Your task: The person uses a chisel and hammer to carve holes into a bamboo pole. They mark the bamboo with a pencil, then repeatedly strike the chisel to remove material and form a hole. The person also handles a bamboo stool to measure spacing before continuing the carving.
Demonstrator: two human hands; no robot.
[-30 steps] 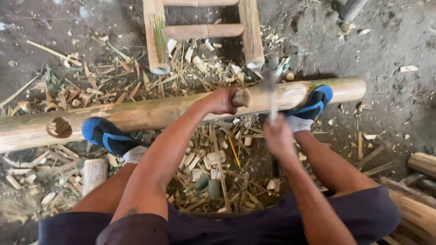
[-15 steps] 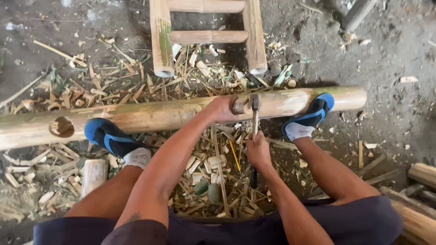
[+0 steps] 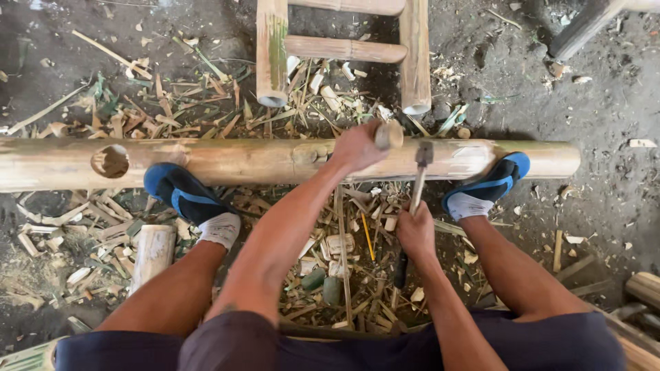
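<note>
A long bamboo pole (image 3: 240, 160) lies across the dirt ground, with a round hole (image 3: 110, 161) near its left end. Both my feet in blue shoes (image 3: 180, 192) (image 3: 491, 182) press against it. My left hand (image 3: 356, 148) grips a wooden-handled chisel (image 3: 388, 135) set on the pole. My right hand (image 3: 414, 230) holds a hammer by its handle (image 3: 417, 187), and the metal head (image 3: 424, 151) sits just right of the chisel's end, against the pole.
A bamboo ladder-like frame (image 3: 344, 48) lies beyond the pole. Bamboo chips and splinters (image 3: 344, 254) litter the ground between my legs. A short bamboo piece (image 3: 152, 253) lies by my left foot. More poles (image 3: 643, 288) are at the right edge.
My right hand has swung the hammer down from a raised, blurred position to beside the chisel's end. My left hand has stayed on the chisel at the pole.
</note>
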